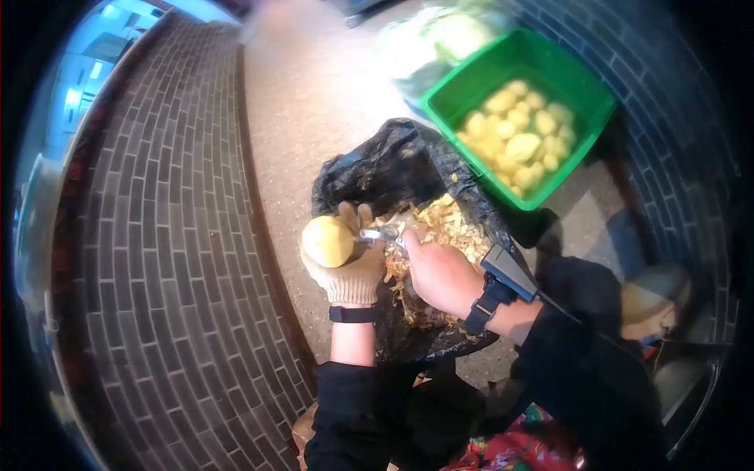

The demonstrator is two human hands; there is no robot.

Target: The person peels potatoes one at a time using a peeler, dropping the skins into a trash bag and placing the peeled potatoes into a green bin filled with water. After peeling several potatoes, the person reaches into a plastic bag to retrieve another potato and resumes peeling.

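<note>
My left hand, in a pale knitted glove, holds a peeled yellow potato with the fingers wrapped round its far side. In my bare right hand is a peeler, its metal end pointing left and close to the potato. Both hands are over a black bin bag with its mouth spread wide. A heap of potato peelings lies inside the bag, partly hidden by my right hand and wrist.
A green tub of peeled potatoes stands at the upper right, beyond the bag. Behind it is a blurred clear plastic bag with pale contents. Brick-patterned walls flank the speckled floor. A shoe shows at the right.
</note>
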